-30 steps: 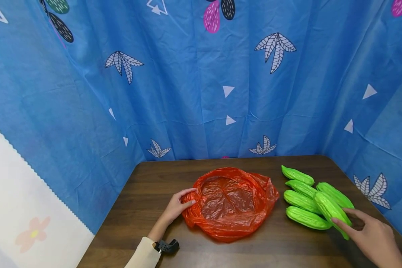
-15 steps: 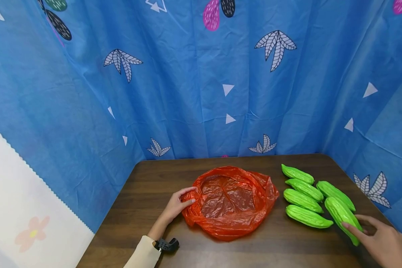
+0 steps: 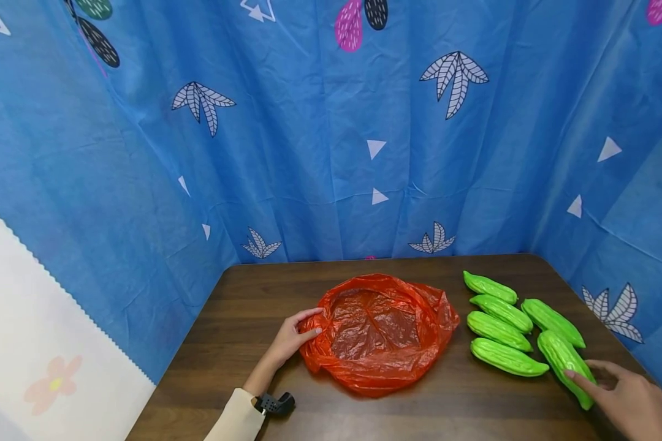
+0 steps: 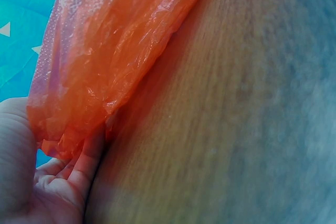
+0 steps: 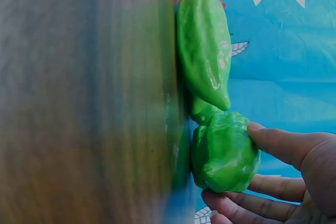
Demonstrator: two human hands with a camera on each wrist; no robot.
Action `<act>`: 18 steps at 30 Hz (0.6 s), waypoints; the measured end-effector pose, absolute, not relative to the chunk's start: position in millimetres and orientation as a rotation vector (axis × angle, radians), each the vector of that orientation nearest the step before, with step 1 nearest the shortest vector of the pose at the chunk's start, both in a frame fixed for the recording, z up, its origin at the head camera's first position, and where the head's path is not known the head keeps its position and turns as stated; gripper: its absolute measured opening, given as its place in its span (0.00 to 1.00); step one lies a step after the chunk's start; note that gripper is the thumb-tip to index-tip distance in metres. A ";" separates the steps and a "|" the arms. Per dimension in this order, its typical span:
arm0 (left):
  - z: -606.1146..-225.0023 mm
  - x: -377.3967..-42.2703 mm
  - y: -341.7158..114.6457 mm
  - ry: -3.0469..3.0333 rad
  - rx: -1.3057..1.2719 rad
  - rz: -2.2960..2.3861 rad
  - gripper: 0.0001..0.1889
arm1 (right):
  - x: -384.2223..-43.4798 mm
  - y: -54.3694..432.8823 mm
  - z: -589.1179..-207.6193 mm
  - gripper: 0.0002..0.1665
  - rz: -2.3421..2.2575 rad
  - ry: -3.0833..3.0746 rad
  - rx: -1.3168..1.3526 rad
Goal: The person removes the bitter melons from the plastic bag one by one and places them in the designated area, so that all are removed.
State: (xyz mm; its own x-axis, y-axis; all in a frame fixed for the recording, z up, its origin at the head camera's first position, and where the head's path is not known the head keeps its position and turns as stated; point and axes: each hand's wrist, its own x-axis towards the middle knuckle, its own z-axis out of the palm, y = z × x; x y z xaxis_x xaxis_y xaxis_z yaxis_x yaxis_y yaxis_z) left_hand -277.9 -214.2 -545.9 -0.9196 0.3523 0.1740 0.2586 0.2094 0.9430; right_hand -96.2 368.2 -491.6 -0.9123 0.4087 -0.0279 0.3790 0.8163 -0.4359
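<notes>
A red plastic bag (image 3: 383,375) lies on the table with its mouth spread wide. My left hand (image 3: 289,340) pinches its left rim between thumb and fingers; the left wrist view has the thin plastic (image 4: 110,40) running up from that grip. At the right side, my right hand (image 3: 629,392) holds a bright green bitter melon (image 3: 564,361) with ridged skin. In the right wrist view, thumb and fingertips are round this melon (image 5: 226,153), low at the table surface. Several similar melons (image 3: 496,331) lie just beyond it, between it and the bag.
The dark wooden table (image 3: 243,306) ends at a blue patterned curtain (image 3: 331,153) behind and on both sides. A white cloth (image 3: 44,331) hangs at the left. A black band (image 3: 276,404) sits on the left wrist.
My right hand has carried the melon from above the other melons rightward and toward me, then down to the table's right side. The left hand has stayed on the bag's rim.
</notes>
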 end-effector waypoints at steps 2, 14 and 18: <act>-545.4 -277.5 -214.3 2.385 0.599 1.826 0.26 | -98.1 370.6 -493.7 0.52 0.687 -2.952 -0.633; -543.6 -277.8 -212.6 2.415 0.561 1.815 0.26 | -109.4 381.6 -501.5 0.58 0.731 -3.016 -0.666; -545.9 -277.7 -212.0 2.417 0.544 1.819 0.26 | -111.5 381.6 -502.6 0.57 0.730 -3.003 -0.662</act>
State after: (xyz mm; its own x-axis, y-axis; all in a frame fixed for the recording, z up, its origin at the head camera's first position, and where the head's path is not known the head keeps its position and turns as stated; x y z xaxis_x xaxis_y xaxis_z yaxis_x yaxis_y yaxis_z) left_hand -277.7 -212.0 -545.9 -0.9350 0.3184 0.1560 0.2381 0.2379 0.9417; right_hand -111.5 381.6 -502.6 -0.9121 0.3937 -0.1145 0.4023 0.8055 -0.4351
